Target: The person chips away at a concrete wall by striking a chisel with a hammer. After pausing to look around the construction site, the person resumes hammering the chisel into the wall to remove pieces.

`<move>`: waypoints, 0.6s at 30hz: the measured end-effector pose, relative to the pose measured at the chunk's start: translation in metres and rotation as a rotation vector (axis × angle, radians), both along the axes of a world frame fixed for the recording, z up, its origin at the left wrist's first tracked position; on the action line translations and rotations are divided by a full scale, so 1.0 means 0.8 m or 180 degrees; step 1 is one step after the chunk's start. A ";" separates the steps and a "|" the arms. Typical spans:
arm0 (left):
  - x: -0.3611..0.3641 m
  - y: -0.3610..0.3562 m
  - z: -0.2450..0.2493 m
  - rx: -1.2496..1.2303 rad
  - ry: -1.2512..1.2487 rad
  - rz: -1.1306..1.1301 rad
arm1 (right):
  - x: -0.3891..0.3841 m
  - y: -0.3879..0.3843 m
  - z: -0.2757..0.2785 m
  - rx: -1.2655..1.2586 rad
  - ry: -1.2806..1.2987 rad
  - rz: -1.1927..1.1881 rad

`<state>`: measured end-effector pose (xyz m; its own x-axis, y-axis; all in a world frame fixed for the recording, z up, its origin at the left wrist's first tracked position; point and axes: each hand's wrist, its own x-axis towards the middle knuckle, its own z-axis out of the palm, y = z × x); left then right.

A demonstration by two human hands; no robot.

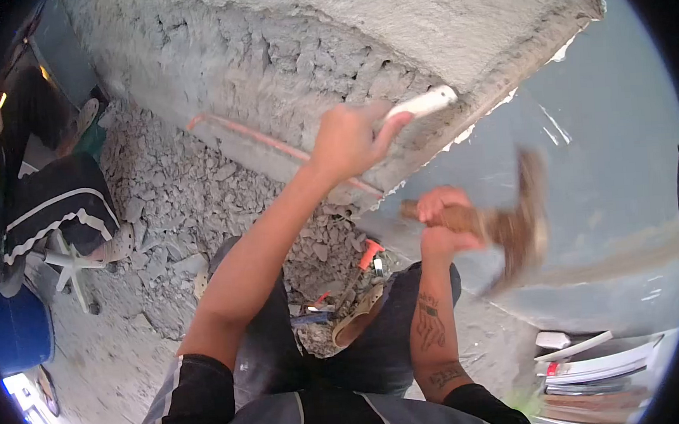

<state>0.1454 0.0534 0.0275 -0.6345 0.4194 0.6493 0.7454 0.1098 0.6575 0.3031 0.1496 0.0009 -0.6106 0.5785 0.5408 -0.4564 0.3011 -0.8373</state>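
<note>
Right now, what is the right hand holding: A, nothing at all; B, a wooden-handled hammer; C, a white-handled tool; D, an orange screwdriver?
B: the right hand grips a wooden-handled hammer, blurred, while the white-handled tool is in the left hand.

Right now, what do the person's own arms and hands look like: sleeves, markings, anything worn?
The left hand and right hand are bare, no gloves. Black sleeves leave the forearms uncovered, on a grey top with white seams. The right forearm carries dark tattoos.
</note>
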 end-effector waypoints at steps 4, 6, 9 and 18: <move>0.008 0.011 0.000 0.0460 0.0245 -0.0282 | -0.001 0.009 -0.011 0.0254 0.1103 0.0472; 0.010 0.011 -0.002 0.0412 0.0170 -0.0228 | 0.004 0.008 -0.015 0.0188 0.0829 0.0450; 0.005 0.011 -0.001 0.0412 0.0163 -0.0175 | 0.005 0.008 -0.012 -0.0374 0.0191 -0.0027; 0.001 0.011 -0.006 0.0399 -0.0159 -0.0330 | -0.019 -0.008 0.002 -0.0884 -0.1201 -0.0350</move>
<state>0.1459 0.0621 0.0228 -0.6249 0.4020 0.6693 0.7144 -0.0513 0.6979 0.2881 0.1429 0.0024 -0.6615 0.7420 0.1090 -0.0830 0.0720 -0.9939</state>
